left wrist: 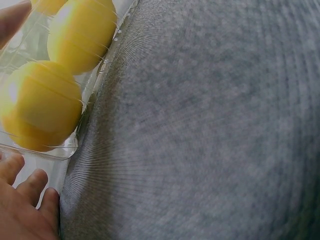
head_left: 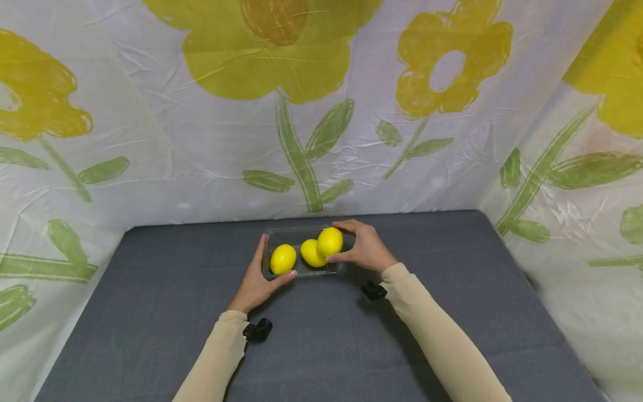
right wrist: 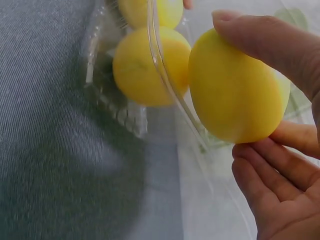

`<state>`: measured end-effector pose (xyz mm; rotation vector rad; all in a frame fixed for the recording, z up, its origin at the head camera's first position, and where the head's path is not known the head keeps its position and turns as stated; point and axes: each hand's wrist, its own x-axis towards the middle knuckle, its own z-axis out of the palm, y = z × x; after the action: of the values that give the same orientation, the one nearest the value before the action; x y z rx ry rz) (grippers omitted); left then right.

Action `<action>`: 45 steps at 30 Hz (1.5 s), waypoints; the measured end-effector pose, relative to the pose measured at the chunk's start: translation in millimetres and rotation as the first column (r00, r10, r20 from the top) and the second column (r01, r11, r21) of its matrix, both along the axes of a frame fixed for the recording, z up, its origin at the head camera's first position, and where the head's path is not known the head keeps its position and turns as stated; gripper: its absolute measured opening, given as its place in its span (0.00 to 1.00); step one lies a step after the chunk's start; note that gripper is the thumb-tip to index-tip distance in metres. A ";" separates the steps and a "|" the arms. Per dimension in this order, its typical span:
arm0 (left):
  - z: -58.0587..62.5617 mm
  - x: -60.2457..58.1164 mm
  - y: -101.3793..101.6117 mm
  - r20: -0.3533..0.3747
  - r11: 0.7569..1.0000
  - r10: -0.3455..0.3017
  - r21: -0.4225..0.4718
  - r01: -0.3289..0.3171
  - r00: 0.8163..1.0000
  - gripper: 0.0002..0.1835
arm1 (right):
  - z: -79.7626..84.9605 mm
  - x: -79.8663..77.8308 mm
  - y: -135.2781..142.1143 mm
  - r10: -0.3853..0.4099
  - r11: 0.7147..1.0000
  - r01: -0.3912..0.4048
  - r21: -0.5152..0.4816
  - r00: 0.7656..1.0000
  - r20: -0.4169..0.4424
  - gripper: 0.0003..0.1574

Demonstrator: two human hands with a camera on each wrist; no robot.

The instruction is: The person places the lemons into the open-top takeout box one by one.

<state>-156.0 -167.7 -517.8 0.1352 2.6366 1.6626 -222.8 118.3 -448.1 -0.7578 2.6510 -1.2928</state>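
A clear plastic tray [head_left: 313,273] lies near the back of the table with two lemons in it: the left lemon [head_left: 283,259] by its left end and the middle lemon [head_left: 310,254] right of centre. My left hand [head_left: 254,286] grips the tray's left end, fingers along the side and thumb at the front edge. Between thumb and fingers, my right hand [head_left: 369,247] holds a third lemon [right wrist: 237,92] over the tray's right end. From the head view this lemon partly covers the middle one. Whether the two touch I cannot tell.
Dark grey cloth covers the table [head_left: 161,312]. A white curtain [head_left: 201,145] printed with yellow flowers hangs behind it and at both sides. Each wrist carries a small black camera, such as the left camera [head_left: 258,330].
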 end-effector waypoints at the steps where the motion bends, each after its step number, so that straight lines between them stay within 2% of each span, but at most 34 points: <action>1: 0.1 0.0 0.0 0.001 1.000 -0.001 0.001 0.001 1.000 0.65 | 0.1 -0.1 -2.0 0.003 1.000 -0.003 0.004 1.000 -0.001 0.55; 19: -1.1 -0.8 -0.5 0.005 1.000 -0.012 0.022 0.012 1.000 0.65 | 4.3 6.2 -34.3 0.060 0.996 -0.057 0.074 0.997 -0.044 0.53; 24: -0.3 -0.7 -0.4 0.004 1.000 -0.004 0.017 0.004 1.000 0.65 | 5.3 7.2 -33.0 0.037 0.995 -0.032 0.100 0.998 -0.052 0.54; 30: 1.0 -0.2 0.2 0.004 1.000 0.006 0.009 -0.006 1.000 0.66 | 7.2 3.8 -25.1 -0.012 0.995 0.014 0.102 1.000 -0.022 0.54; 37: 1.2 0.9 0.5 0.008 1.000 0.009 0.003 -0.009 1.000 0.66 | 8.0 -2.5 -16.7 -0.036 0.994 0.040 0.106 0.998 -0.042 0.54; 45: -0.3 -0.1 0.0 0.000 1.000 0.010 0.000 -0.010 1.000 0.66 | 8.7 -4.5 -11.5 0.002 0.991 0.001 0.133 1.000 -0.022 0.54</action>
<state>-156.1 -167.7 -518.1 0.1228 2.6413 1.6657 -227.3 106.9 -439.4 -0.7579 2.7212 -1.0995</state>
